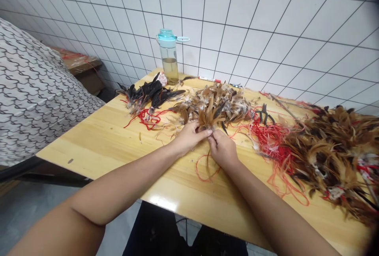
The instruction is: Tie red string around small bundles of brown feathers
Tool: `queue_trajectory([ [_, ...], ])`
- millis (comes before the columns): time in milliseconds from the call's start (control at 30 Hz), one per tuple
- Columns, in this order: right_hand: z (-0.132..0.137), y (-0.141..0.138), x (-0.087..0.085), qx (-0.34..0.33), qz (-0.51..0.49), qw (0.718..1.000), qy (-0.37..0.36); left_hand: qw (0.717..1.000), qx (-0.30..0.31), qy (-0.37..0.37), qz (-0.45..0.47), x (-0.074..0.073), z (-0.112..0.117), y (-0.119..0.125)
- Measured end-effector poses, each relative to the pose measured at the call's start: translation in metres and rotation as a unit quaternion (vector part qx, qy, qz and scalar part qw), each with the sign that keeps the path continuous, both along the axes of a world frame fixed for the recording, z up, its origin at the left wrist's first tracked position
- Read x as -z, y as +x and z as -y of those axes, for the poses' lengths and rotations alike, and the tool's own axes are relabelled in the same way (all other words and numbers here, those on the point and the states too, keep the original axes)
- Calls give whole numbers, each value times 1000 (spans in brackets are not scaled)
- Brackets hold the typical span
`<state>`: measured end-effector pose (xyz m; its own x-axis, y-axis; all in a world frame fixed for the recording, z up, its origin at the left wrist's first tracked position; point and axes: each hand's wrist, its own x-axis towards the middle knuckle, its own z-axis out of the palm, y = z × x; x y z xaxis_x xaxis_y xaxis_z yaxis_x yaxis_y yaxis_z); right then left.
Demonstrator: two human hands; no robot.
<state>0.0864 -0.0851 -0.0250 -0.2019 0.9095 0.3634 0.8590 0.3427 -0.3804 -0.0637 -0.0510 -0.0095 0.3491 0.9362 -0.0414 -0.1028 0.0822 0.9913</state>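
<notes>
My left hand (189, 137) and my right hand (223, 149) meet at the middle of a wooden table (89, 149), their fingers pinching the base of a bunch of brown feathers (209, 114). A few thin strands hang below my right hand, near a loop of red thread (204, 169). Behind the hands lies a loose heap of brown feathers (237, 104). Dark feathers (151, 92) tangled with red thread lie to the back left. A large mass of brown and black feathers (331, 157) covers the right end. Black-handled pliers (265, 114) rest among red threads (272, 141).
A plastic bottle (168, 56) with a teal lid, holding some liquid, and a marker pen (209, 79) stand at the table's back edge by a white tiled wall (251, 23). A patterned cloth (35, 90) rises at the left, beyond the table's edge.
</notes>
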Motion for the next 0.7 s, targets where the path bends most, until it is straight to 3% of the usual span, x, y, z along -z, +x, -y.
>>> queue_trajectory([
  [100, 2, -2, -1, 12, 12, 1000, -13, 1000, -23, -4, -17, 2, -2, 0],
  [300, -5, 0, 6, -1, -65, 997, -38, 998, 20, -12, 60, -1, -2, 0],
  [467, -5, 4, 4, 0, -131, 991, -31, 999, 21, 18, 35, -2, -1, -2],
  [567, -2, 13, -11, 33, -147, 988, -38, 999, 6, 52, 5, -4, -3, -7],
  [700, 9, 38, -53, 79, -199, 976, -27, 997, -18, 71, -18, -6, -6, -13],
])
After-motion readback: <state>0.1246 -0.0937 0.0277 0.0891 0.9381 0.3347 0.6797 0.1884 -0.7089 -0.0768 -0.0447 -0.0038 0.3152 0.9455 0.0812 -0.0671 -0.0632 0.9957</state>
